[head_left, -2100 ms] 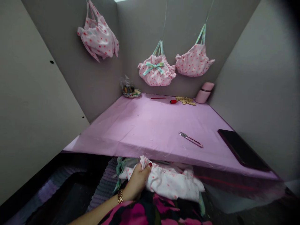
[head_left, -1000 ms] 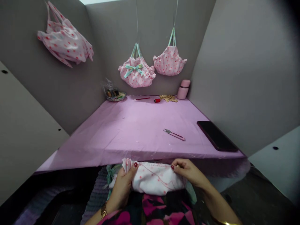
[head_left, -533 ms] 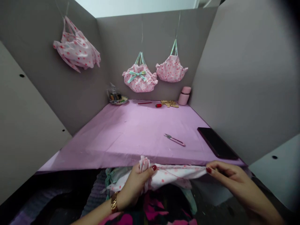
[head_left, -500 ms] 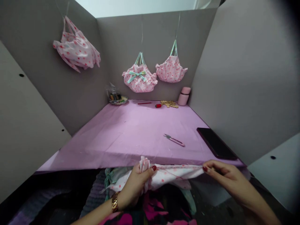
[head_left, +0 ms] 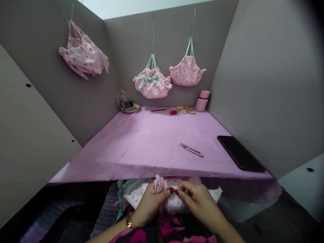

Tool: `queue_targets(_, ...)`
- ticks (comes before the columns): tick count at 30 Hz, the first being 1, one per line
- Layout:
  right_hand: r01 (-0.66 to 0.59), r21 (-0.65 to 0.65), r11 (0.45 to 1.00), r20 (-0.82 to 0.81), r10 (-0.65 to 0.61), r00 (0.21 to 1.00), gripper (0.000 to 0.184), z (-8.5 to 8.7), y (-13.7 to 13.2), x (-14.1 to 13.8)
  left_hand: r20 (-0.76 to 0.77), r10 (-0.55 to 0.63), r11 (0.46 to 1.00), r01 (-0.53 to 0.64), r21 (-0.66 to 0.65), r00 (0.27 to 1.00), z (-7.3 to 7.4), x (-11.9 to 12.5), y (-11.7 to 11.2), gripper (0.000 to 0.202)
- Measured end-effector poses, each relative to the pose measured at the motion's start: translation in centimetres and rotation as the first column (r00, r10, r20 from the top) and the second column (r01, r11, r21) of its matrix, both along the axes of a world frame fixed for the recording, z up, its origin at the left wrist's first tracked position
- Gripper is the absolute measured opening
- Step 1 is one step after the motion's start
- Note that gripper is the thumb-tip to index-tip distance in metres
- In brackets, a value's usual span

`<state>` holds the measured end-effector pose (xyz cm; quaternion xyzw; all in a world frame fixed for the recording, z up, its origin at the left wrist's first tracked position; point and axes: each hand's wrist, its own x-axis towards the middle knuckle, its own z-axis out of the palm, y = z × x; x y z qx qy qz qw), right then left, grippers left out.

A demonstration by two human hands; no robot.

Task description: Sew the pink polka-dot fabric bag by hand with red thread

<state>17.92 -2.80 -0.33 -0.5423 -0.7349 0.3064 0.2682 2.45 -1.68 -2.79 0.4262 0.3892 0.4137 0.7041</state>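
A white fabric piece with pink-red dots (head_left: 174, 204) is bunched over my lap, just below the table's front edge. My left hand (head_left: 152, 202) is closed on its gathered part, thumb on top, and a frilled tuft sticks up above the fingers. My right hand (head_left: 197, 199) pinches the same fabric right beside the left thumb, the two thumbnails almost touching. Whether a needle is between the right fingers is too small to tell. Pale green fabric with a tied strip (head_left: 122, 189) hangs at the left of the dotted piece.
On the pink-covered table (head_left: 152, 141) lie thread snips (head_left: 191, 150), a dark phone (head_left: 240, 153), a red thread spool (head_left: 173, 112), a red pencil-like stick (head_left: 158, 110) and a pink flask (head_left: 202, 100). A dish (head_left: 134, 108) stands back left. Dotted fabric bags (head_left: 153, 84) hang on grey partitions.
My right hand has come in from the far right to beside my left thumb. The fabric edge that was stretched between the hands is now slack and bunched.
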Motion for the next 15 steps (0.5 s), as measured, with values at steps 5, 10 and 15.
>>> queue_targets(5, 0.022, -0.025, 0.999, -0.056, -0.024, 0.998, 0.022, -0.8, -0.1, 1.1, 0.063, -0.022, 1.000, 0.022, -0.006, 0.998, -0.1, -0.1, 0.0, 0.021)
queue_targets(10, 0.024, -0.039, 0.999, -0.102, -0.028, 0.994, 0.024, -1.2, 0.0, 1.2, 0.054, 0.002, 1.000, -0.001, -0.025, 0.999, -0.3, -0.5, 0.0, 0.022)
queue_targets(15, 0.050, -0.052, 0.997, -0.185, -0.058, 0.981, 0.022, -1.2, 0.3, 0.9, 0.079, 0.025, 0.997, -0.019, -0.075, 0.997, -0.2, -0.5, 0.0, 0.023)
